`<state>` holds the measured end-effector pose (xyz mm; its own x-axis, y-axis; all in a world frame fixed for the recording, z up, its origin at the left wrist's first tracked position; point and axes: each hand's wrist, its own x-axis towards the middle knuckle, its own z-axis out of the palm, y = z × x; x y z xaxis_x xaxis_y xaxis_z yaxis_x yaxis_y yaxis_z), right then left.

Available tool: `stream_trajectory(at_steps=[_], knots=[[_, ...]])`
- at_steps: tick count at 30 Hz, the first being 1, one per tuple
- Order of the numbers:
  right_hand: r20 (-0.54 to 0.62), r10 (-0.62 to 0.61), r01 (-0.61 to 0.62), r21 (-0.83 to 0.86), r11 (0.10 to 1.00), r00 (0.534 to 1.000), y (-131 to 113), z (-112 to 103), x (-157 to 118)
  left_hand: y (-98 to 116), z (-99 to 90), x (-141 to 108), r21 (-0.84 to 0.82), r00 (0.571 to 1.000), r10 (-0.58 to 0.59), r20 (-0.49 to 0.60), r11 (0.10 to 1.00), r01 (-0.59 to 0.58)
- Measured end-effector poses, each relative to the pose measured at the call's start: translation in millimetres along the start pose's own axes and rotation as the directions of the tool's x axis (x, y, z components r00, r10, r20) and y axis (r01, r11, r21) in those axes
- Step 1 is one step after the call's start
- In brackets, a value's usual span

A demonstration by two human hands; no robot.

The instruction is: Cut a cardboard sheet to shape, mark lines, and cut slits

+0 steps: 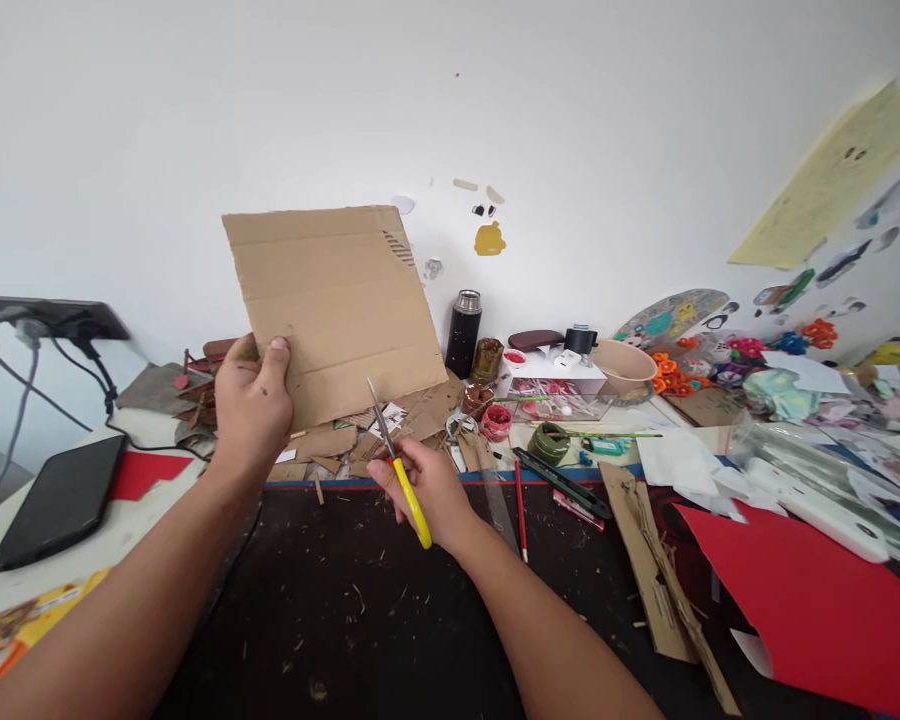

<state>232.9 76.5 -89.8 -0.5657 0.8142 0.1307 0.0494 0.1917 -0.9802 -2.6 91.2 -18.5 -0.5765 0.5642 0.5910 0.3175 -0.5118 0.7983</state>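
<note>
"Where's the cardboard?"
"I see it raised above the desk; the left hand pinches its lower-left edge between fingers;"
"And the scissors?"
"Right hand's fingers grip them; blades point up-left, long axis slanting likewise."

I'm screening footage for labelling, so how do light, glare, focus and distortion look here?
Head view: soft light, no hard shadows on the wall; head view: small highlights on the flask's metal cap; head view: cardboard sheet and yellow scissors read clearly; head view: yellow paper at far right looks stretched, perhaps from a wide lens.
</note>
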Motion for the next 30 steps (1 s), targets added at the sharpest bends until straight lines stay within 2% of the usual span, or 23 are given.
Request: stream_trajectory(at_steps=[4, 10, 17, 24, 30], knots=[[-0.003, 0.014, -0.014, 0.02, 1.0, 1.0, 1.1, -0.6, 0.3, 7.0, 2.4, -2.4, -0.009, 0.997, -0.072, -0.028, 0.997, 0.072], [-0.005, 0.015, -0.015, 0.0, 1.0, 1.0, 3.6, -1.4, 0.1, 9.1, 5.2, -2.8, -0.071, 0.997, -0.072, 0.003, 0.995, 0.072], [-0.027, 0.011, -0.014, -0.112, 0.994, 1.0, 0.0, -2.8, 0.3, 9.8, 8.0, -3.3, -0.134, 0.995, -0.1, -0.011, 0.986, 0.097], [-0.049, -0.014, 0.009, -0.11, 0.994, 0.999, -3.8, -1.6, -0.8, 10.1, 10.4, -0.8, -0.248, 0.972, -0.235, -0.028, 0.943, 0.221], [-0.037, -0.014, 0.011, -0.079, 0.997, 0.999, -6.7, -1.7, -1.9, 10.3, 10.5, -1.2, -0.229, 0.975, -0.219, -0.028, 0.951, 0.207]])
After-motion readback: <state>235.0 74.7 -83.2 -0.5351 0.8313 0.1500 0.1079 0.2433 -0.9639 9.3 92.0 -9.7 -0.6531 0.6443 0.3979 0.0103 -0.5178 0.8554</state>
